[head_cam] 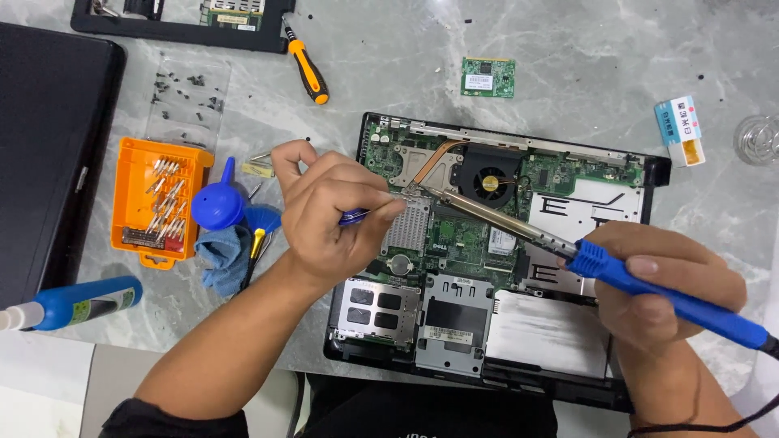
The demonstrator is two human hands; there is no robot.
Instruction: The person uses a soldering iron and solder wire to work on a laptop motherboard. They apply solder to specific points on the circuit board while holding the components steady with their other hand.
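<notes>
**Soldering iron at the heat sink of an opened laptop**

The left hand [337,212] pinches a thin blue-handled tool [355,216] between thumb and fingertips, its tip hidden behind the fingers, just left of the finned heat sink [407,225]. The right hand [661,288] is wrapped around the blue grip of a soldering iron [641,285], whose long metal shaft runs up and left so that the tip meets the board at the far corner of the heat sink, near the copper heat pipe [434,160].

Both tools work on the laptop's motherboard [454,235], which lies in the middle of the marble table [568,57]. The laptop [503,243] is already well stripped: its cover is off and the board, the black fan [489,183] and the metal drive bays near the person are all bare. Fan, heat pipe and heat sink are still mounted, so as I judge it the disassembly is done and the board work is in hand.

To the left stand an orange bit case [158,200], a blue air blower [217,203] and a blue cloth [223,257], with loose screws [188,97] farther off. An orange-handled screwdriver [307,69] and a small green circuit card [488,77] lie at the far side.
</notes>
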